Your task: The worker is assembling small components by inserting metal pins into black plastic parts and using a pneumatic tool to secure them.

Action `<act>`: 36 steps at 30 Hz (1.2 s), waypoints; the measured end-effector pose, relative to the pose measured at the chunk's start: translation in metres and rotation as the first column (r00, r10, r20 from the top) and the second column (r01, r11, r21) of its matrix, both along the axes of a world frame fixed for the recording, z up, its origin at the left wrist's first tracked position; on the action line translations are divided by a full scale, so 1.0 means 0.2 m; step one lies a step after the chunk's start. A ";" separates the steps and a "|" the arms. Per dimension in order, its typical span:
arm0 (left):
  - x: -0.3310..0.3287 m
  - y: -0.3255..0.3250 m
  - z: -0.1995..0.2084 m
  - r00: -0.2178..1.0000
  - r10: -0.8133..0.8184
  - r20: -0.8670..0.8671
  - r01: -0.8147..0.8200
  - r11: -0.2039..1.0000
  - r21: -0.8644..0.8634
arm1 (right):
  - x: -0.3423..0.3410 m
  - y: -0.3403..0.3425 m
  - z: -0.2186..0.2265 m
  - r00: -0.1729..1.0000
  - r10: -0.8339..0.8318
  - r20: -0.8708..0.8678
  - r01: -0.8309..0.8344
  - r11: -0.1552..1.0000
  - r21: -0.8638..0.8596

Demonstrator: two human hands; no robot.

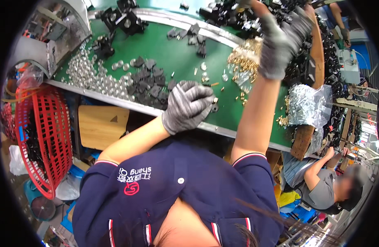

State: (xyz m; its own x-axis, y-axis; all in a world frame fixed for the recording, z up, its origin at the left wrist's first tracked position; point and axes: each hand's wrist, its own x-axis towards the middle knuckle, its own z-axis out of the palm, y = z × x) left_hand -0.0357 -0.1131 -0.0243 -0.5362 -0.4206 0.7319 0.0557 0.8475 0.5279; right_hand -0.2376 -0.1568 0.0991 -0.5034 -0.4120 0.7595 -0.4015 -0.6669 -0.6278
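Note:
My left hand, in a grey glove, is closed at the table's near edge. Its fingers pinch a small black plastic part, with a brass-coloured bit showing at its top. Stretched far to the right, my gloved right hand has its thumb and fingers spread over a heap of black parts. Nothing shows in its grip. Small brass pieces lie left of that wrist. Left of my left hand are black plastic pieces and many clear round pieces.
The green tabletop has a metal front edge. Larger black assemblies stand at the far left. A clear bag of silvery pieces lies by a wooden board at the right. A red basket stands left; another person sits right.

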 end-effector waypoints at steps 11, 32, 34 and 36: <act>0.02 0.04 -0.01 1.000 -0.024 0.000 0.024 1.000 0.020 | -0.09 -0.72 -0.08 0.996 0.000 0.092 -0.007 0.997 0.078; 0.00 0.02 -0.02 1.000 -0.024 -0.013 0.024 1.000 0.017 | 0.25 0.52 -0.15 0.743 0.261 0.617 -0.584 0.704 0.405; 0.00 0.02 -0.02 1.000 -0.022 -0.021 0.023 1.000 0.015 | 0.26 0.52 -0.14 0.743 0.245 0.623 -0.573 0.714 0.402; 0.00 0.02 -0.02 1.000 -0.024 -0.010 0.024 1.000 0.017 | 0.27 0.52 -0.14 0.744 0.210 0.635 -0.549 0.734 0.400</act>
State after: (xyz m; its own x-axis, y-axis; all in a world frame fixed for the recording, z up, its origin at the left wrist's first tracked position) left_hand -0.0349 -0.1100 -0.0282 -0.5392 -0.4203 0.7298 0.0815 0.8365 0.5419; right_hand -0.1840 -0.0531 0.0719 -0.4384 -0.8986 0.0178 0.3074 -0.1684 -0.9366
